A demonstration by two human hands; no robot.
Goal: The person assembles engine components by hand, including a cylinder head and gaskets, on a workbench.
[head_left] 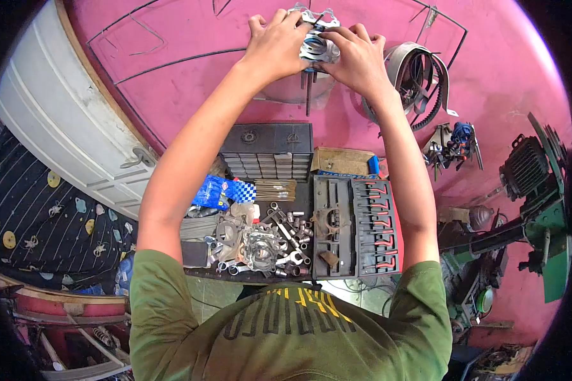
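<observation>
High on the pink wall hangs a bunch of thin silvery metal pieces with round holes, looking like engine gaskets. My left hand grips the bunch from the left, its fingers bent over the edge. From the right, my right hand is closed on the same bunch, with fingers across its front. Both arms are stretched up and away from me. Dark thin rods hang just beneath the gaskets. My fingers cover parts of the bunch, and what it hangs from is hard to make out.
Below, the workbench holds a small-drawer cabinet, a cardboard box, loose gaskets, wrenches and sockets, and an open tool case with red-marked tools. Belts hang at right, near a green machine. A white door stands left.
</observation>
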